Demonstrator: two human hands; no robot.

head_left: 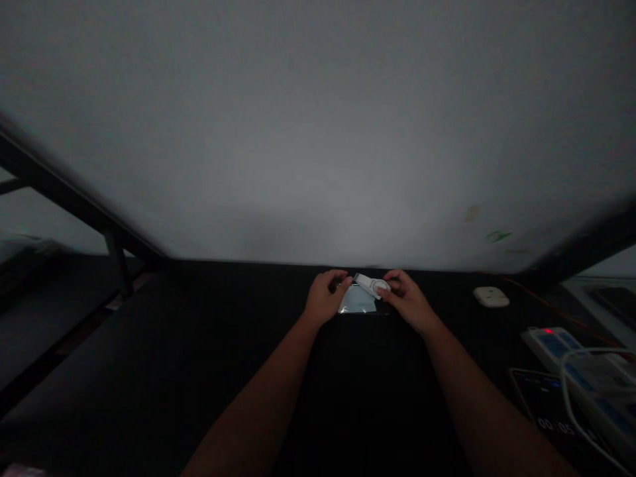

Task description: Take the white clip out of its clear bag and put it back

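In the head view, my left hand (pixel 324 298) is at the left side of a small clear plastic pouch (pixel 355 303), thumb and forefinger pinched together at its upper left. Something pale shows through the shiny film. My right hand (pixel 406 299) grips a small white flat piece (pixel 370 285) between thumb and fingers, at its round end marked with a ring. The piece's narrow end points toward my left fingertips, and it overlaps the pouch's upper part. Dim light hides the exact kind of the white piece.
A black tabletop (pixel 238 344) meets a pale wall (pixel 298 146). To the right are a white earbud case (pixel 491 297), a power strip (pixel 551 344) with a red light, a white cable (pixel 566 391) and a phone (pixel 541 404) showing a timer. Dark frame bars (pixel 118 265) stand left.
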